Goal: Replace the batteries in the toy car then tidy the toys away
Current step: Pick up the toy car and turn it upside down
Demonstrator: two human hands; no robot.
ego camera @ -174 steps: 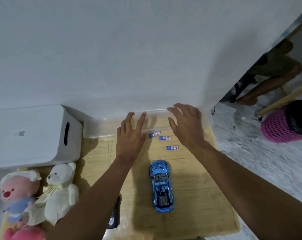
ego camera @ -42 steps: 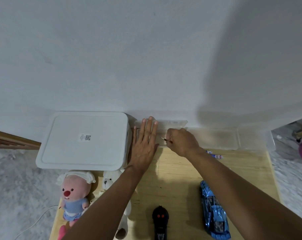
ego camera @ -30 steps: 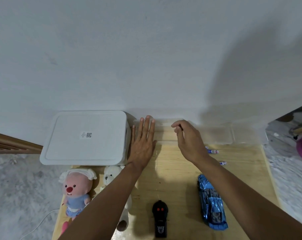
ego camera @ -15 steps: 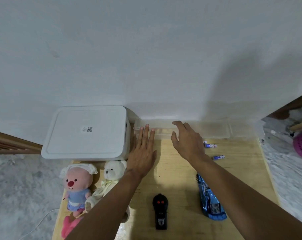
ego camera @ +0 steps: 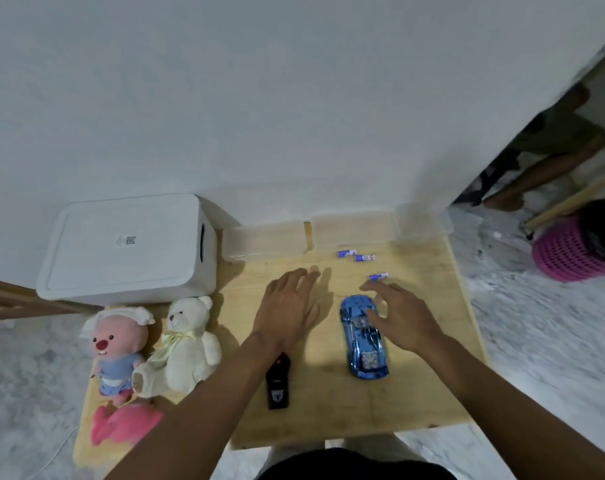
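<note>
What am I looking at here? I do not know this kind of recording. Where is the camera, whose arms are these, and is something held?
There is one picture, from a wide-angle camera worn on a person's head, looking forward and down. The two bare arms belong to that person.

The left hand hovers open over a low wooden table, and part of its arm hides the black remote control. The right hand is open too, fingers spread over the front of the blue toy car. Neither hand holds anything.

Three small batteries lie loose beyond the car. A clear plastic box and a white lidded bin stand by the wall. At the left lie a pink plush doll, a cream teddy bear and another pink soft toy.
</note>
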